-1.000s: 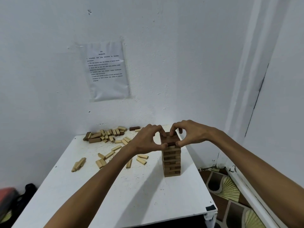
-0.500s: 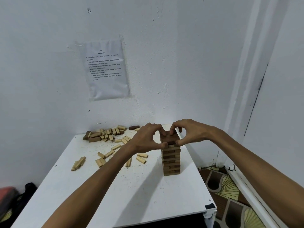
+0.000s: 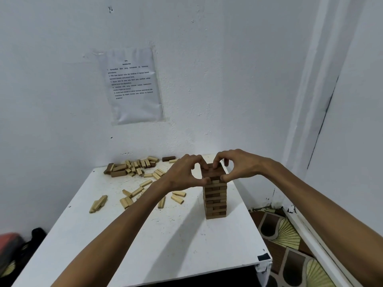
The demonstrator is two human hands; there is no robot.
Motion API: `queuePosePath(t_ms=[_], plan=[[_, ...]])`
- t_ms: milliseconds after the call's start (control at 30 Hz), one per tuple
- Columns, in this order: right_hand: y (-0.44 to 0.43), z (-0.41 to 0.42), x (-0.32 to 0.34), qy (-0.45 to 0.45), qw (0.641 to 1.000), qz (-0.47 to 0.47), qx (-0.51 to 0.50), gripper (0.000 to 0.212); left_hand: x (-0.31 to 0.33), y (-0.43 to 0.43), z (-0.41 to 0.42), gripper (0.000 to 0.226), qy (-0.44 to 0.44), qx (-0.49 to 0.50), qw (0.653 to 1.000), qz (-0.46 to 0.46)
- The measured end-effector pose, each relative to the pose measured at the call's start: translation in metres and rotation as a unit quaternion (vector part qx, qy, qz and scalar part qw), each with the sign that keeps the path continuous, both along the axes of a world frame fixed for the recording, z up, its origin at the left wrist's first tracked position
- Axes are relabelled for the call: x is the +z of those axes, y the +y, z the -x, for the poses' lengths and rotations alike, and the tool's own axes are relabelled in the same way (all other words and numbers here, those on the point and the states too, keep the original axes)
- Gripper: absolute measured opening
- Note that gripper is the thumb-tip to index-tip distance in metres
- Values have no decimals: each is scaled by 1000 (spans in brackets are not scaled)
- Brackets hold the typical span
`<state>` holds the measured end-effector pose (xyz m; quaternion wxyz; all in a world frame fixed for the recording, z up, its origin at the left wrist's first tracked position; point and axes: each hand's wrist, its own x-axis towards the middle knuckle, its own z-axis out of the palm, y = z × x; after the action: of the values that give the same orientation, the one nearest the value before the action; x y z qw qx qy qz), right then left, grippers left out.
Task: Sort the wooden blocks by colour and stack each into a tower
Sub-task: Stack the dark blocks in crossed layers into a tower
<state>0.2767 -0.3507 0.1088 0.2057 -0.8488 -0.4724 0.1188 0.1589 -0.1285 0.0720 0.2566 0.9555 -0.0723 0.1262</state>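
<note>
A tower of dark brown wooden blocks stands on the right half of the white table. My left hand pinches the tower's top layer from the left, thumb at the front, fingers curled over the top. My right hand pinches the same top layer from the right. Light wooden blocks lie scattered left of the tower. A mixed heap of light and dark blocks sits at the table's back by the wall, with one dark block apart from it.
The table stands in a corner, with white walls behind and to the right. A printed sheet is stuck to the back wall. Patterned floor shows past the table's right edge. Dark and red things lie on the floor at the left.
Both hands stay pinched on the tower's top layer with only slight finger shifts. The blocks on the table have not moved.
</note>
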Motion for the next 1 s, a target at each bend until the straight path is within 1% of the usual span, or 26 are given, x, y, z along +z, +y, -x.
queuePosePath(t_ms=[100, 233, 300, 433, 500, 633, 700, 767, 833, 900, 933, 1000], plan=[[0, 0, 0, 8, 1000, 1, 0, 36, -1, 1, 1, 41, 10, 1, 1000, 20], [-2, 1, -2, 23, 1000, 1, -4, 43, -6, 0, 1, 49, 16, 7, 998, 54], [-3, 2, -2, 27, 1000, 4, -4, 49, -9, -1, 0, 53, 17, 5, 997, 79], [-2, 5, -1, 35, 999, 9, -10, 71, -12, 0, -2, 64, 22, 4, 993, 120], [-2, 6, -2, 39, 999, 11, -10, 76, -13, -1, -1, 65, 28, 2, 991, 131], [-2, 4, -4, 49, 999, 16, -9, 80, -15, 0, -1, 65, 36, -5, 989, 143], [-3, 4, -6, 51, 999, 19, -6, 88, -17, 1, 1, 69, 34, -9, 988, 148], [-4, 4, -7, 53, 999, 3, -9, 95, -21, 2, 3, 76, 19, -1, 985, 172], [-4, 3, -4, 47, 998, -34, -21, 95, -22, 4, 6, 78, 2, 13, 977, 213], [-4, 3, 1, 30, 998, -54, -30, 92, -22, 9, 8, 74, 3, 22, 971, 237], [-3, 4, 3, 21, 998, -57, -30, 87, -21, 12, 10, 72, 4, 27, 971, 236], [1, 7, 6, 6, 998, -60, -22, 69, -18, 18, 13, 69, 1, 37, 975, 220]])
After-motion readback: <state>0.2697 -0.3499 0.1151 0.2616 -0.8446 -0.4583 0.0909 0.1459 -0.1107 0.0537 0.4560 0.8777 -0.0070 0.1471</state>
